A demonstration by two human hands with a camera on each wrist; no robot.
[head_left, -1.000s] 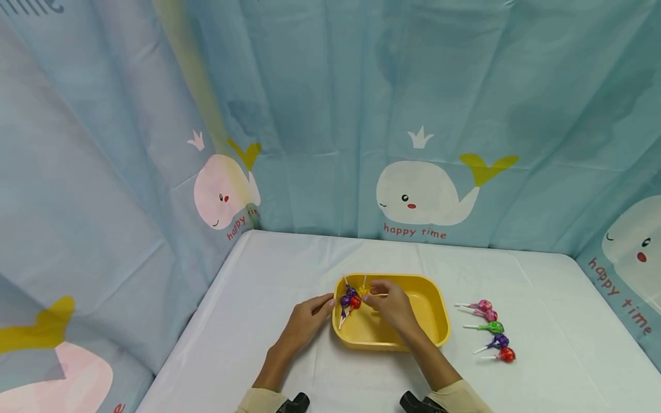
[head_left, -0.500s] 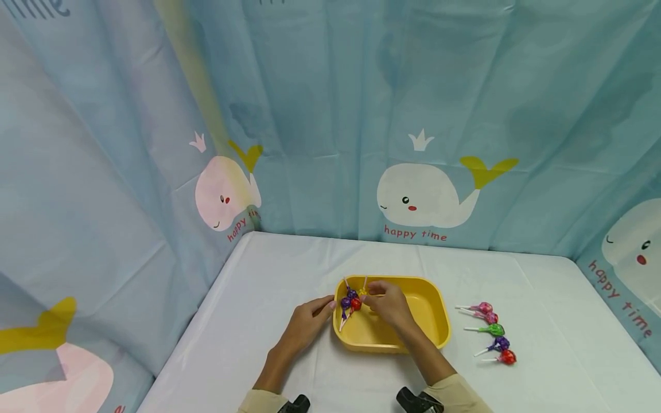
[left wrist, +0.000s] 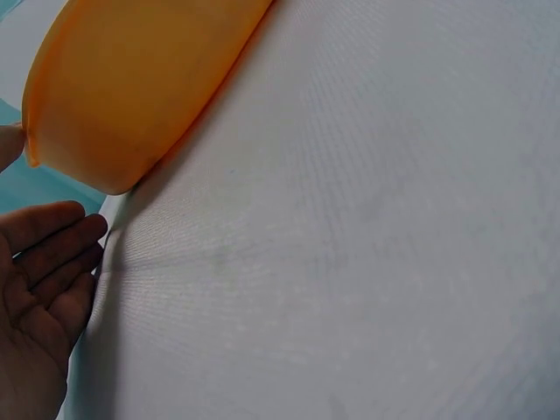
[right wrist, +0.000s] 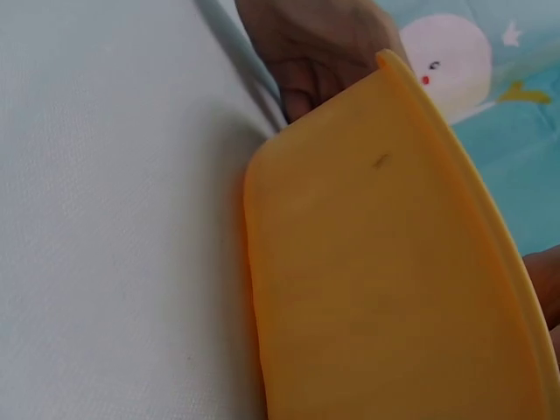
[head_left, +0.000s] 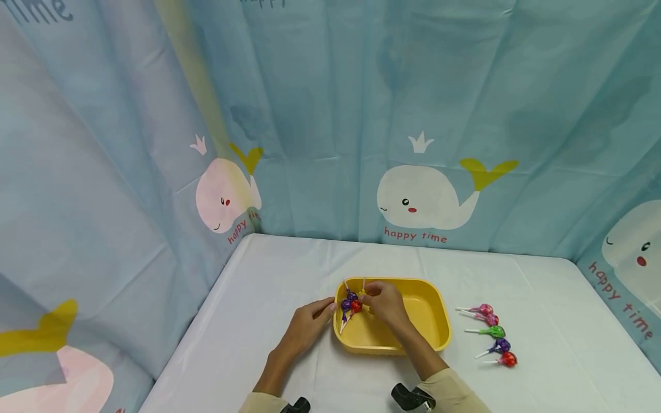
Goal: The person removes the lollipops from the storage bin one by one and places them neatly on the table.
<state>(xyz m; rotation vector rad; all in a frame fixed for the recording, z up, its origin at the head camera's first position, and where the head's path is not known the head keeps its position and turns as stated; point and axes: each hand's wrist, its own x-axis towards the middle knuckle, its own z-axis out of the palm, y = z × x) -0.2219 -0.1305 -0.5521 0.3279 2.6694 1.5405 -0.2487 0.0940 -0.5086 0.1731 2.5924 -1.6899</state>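
A yellow tray (head_left: 382, 349) stands on the white-covered table. At its left end my left hand (head_left: 306, 326) touches the rim with the thumb, and in the left wrist view its fingers (left wrist: 57, 241) lie straight beside the tray wall. My right hand (head_left: 386, 304) reaches inside and pinches a yellow lollipop (head_left: 362, 292), partly hidden by the fingertips. Beside that lollipop, in the tray's left end, lie a purple lollipop (head_left: 352, 296), a second purple lollipop (head_left: 346, 306) and a red lollipop (head_left: 356, 306). The right wrist view shows mostly the tray's outer wall (right wrist: 376, 262).
Right of the tray a column of lollipops lies on the table: two pink ones, the upper pink lollipop (head_left: 485, 309) farthest back, then a green lollipop (head_left: 497, 331), a purple lollipop (head_left: 502, 345) and a red lollipop (head_left: 508, 359). A whale-print curtain (head_left: 320, 195) hangs behind.
My right hand has shifted slightly left, its fingers now closer round the yellow lollipop. The left hand stays at the rim. The whole view has dropped slightly.
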